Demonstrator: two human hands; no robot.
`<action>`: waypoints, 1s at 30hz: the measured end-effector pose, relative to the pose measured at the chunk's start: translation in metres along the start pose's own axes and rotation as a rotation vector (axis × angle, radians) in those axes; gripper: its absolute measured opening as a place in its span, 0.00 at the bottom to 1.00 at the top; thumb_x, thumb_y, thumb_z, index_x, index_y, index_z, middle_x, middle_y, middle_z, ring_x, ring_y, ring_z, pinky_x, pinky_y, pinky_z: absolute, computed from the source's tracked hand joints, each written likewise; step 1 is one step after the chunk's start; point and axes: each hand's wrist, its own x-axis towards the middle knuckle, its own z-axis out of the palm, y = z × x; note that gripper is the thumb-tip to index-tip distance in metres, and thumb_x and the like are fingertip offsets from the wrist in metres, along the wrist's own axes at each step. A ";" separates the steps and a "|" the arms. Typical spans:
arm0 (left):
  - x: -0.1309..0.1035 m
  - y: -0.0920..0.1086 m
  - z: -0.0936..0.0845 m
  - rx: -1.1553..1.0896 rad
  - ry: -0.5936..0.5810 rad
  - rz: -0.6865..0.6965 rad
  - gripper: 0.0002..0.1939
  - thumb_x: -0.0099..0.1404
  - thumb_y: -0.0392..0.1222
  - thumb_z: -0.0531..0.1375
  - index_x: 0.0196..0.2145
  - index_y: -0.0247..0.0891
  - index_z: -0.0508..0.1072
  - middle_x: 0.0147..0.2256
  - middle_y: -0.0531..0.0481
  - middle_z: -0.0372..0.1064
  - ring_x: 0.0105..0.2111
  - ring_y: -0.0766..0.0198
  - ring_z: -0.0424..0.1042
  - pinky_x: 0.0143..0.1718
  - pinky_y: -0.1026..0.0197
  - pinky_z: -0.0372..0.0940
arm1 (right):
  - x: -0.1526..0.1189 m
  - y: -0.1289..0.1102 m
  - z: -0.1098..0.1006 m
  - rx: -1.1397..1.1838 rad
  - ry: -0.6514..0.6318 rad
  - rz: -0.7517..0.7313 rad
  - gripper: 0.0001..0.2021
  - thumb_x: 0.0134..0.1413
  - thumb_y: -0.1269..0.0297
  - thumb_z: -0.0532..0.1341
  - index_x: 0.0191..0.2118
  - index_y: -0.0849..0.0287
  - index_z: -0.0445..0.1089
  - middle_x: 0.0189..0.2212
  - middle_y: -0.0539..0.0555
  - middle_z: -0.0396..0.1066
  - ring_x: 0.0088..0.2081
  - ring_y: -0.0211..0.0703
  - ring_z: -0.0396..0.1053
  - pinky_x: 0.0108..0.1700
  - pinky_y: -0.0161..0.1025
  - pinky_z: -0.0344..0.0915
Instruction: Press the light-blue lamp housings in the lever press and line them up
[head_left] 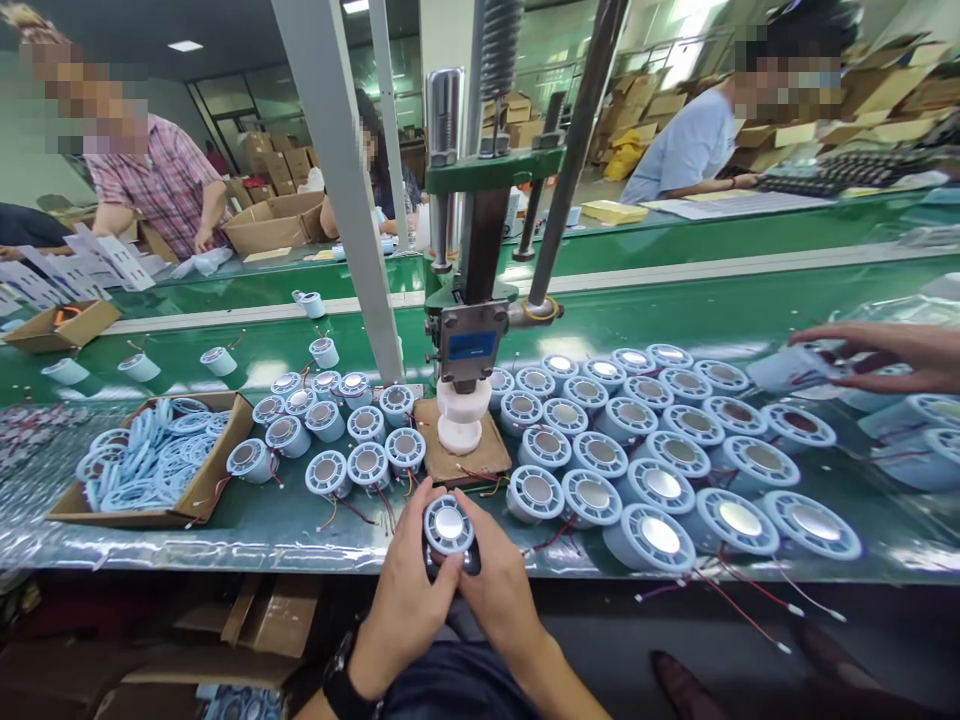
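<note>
A light blue round unit (449, 524) with a silver disc on top is held between my left hand (411, 572) and my right hand (491, 570), close to the table's front edge. The fingers of both hands wrap round its sides, and something dark shows under it. Just beyond my hands, a brown pad (435, 462) carries a white round fixture (459, 434) below the press head (471, 345). Similar blue units with wires stand left of the press (368, 463) and right of it (598, 453).
A cardboard box (241, 430) of blue rings sits at the left. The press's metal column and a grey post (341, 180) rise ahead. Another person's hand (892, 355) touches a blue unit at the right. More people are beyond the green line.
</note>
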 end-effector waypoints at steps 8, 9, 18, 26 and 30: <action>0.001 0.001 0.015 -0.017 0.071 -0.039 0.28 0.62 0.40 0.58 0.60 0.35 0.63 0.60 0.38 0.65 0.60 0.51 0.65 0.62 0.47 0.60 | 0.029 -0.027 -0.065 -0.333 -0.356 -0.185 0.33 0.55 0.74 0.56 0.67 0.59 0.56 0.57 0.61 0.66 0.54 0.49 0.70 0.50 0.44 0.75; 0.004 0.007 0.009 -0.012 0.069 -0.043 0.28 0.59 0.40 0.60 0.57 0.35 0.66 0.57 0.39 0.69 0.58 0.50 0.68 0.60 0.48 0.62 | 0.047 -0.039 -0.087 -0.381 -0.347 -0.236 0.32 0.55 0.73 0.58 0.67 0.60 0.57 0.57 0.61 0.65 0.55 0.50 0.69 0.50 0.44 0.75; 0.080 0.049 -0.049 0.019 0.123 0.026 0.28 0.52 0.42 0.66 0.52 0.36 0.72 0.46 0.44 0.76 0.45 0.52 0.75 0.51 0.51 0.67 | 0.315 -0.159 -0.219 -0.404 0.358 -0.221 0.22 0.63 0.64 0.52 0.54 0.78 0.65 0.51 0.55 0.69 0.52 0.34 0.66 0.55 0.33 0.59; 0.144 0.047 -0.021 -0.249 -0.066 0.132 0.28 0.50 0.39 0.69 0.49 0.32 0.72 0.48 0.40 0.74 0.46 0.53 0.73 0.52 0.51 0.66 | 0.365 -0.137 -0.192 -0.084 0.333 -0.257 0.23 0.57 0.67 0.41 0.33 0.83 0.68 0.30 0.53 0.74 0.20 0.17 0.63 0.23 0.20 0.50; 0.151 0.050 -0.022 -0.363 -0.185 0.109 0.30 0.48 0.39 0.71 0.49 0.33 0.72 0.49 0.41 0.75 0.48 0.52 0.73 0.53 0.51 0.65 | 0.366 -0.134 -0.192 -0.062 0.317 -0.246 0.24 0.57 0.65 0.41 0.32 0.82 0.67 0.28 0.54 0.74 0.19 0.17 0.64 0.22 0.20 0.49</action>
